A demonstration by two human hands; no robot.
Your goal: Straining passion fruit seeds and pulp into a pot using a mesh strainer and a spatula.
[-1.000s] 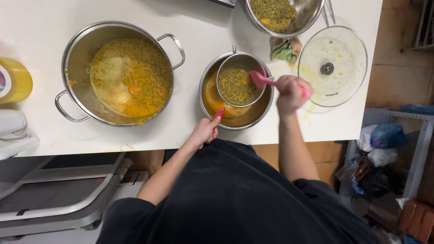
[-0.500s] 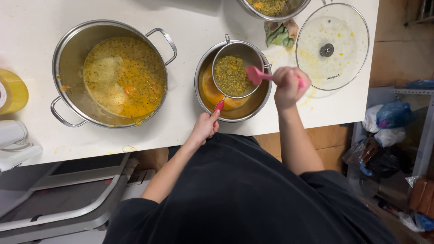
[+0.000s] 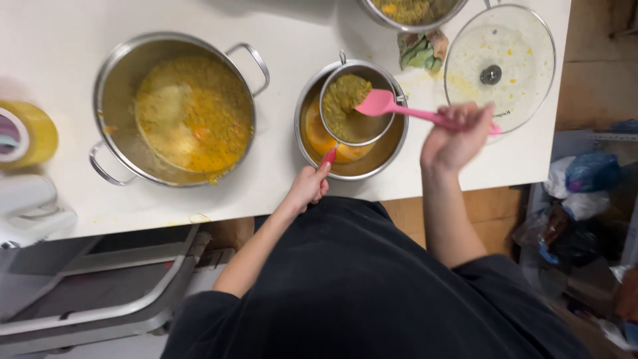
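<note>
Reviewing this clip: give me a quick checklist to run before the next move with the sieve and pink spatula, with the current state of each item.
1. Left hand grips the red handle of the round metal sieve: ok.
2. Sieve sits over the small steel pot: ok.
3. Right hand holds the pink silicone spatula: ok.
4. Spatula blade over the sieve: ok.
5. White counter free of spills: not ok, yellow spots.
6. Pulp fully pressed: cannot tell.

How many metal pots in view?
3: large pot at left, small pot under the strainer, third pot cut off by the top edge. More may be out of frame.
</note>
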